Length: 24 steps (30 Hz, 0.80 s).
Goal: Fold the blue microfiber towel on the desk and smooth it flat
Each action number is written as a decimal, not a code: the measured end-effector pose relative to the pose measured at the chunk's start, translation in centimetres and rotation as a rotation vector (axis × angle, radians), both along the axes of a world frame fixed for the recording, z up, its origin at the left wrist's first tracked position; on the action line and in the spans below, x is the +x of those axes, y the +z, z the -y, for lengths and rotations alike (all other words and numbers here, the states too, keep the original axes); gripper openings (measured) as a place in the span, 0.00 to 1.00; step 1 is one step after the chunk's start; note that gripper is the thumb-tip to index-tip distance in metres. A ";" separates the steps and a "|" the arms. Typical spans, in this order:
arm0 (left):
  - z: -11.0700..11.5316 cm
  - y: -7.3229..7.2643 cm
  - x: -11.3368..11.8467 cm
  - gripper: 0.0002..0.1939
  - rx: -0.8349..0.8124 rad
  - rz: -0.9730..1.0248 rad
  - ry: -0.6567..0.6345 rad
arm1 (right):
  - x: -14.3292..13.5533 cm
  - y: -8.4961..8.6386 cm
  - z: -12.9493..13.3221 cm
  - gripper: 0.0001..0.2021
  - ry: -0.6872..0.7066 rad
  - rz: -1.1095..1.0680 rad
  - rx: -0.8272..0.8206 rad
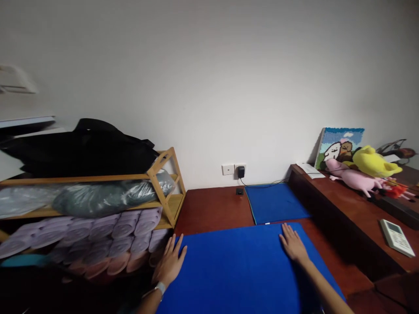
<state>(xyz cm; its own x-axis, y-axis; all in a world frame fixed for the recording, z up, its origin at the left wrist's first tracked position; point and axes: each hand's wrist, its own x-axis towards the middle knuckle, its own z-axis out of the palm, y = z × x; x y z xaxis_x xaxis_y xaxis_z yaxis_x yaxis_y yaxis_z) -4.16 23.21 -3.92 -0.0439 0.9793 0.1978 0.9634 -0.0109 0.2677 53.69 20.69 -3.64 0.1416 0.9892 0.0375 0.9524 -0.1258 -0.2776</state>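
Note:
A flat bright blue cloth or mat point(242, 266) covers the near part of the reddish-brown wooden table point(212, 209). My left hand point(170, 261) rests at its left edge with the fingers spread, a pale band round the wrist. Near the far right corner, my right hand point(293, 244) lies flat on the blue fabric, its fingers stretched out. Neither hand holds anything. Behind it lies a second, darker blue folded cloth or mat point(278, 203), with a small white tag at its front edge.
On the left a wooden rack point(163, 187) bears a black bag point(88, 148), plastic-wrapped items and rows of lilac slippers point(104, 226). A raised ledge on the right carries plush toys point(376, 162), a picture point(342, 146) and a remote point(396, 237). A black plug point(241, 172) trails a cable.

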 end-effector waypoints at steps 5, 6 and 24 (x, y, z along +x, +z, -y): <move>-0.1 0.2 0.0 0.33 -0.017 -0.026 0.000 | 7.6 -0.9 0.3 0.36 -0.115 -0.013 0.037; -0.1 0.2 0.0 0.33 -0.017 -0.027 0.003 | 7.9 -1.1 0.3 0.37 -0.116 -0.022 0.050; 0.2 0.2 0.4 0.34 -0.024 0.004 -0.004 | -15.0 2.5 0.6 0.34 0.305 -0.084 0.132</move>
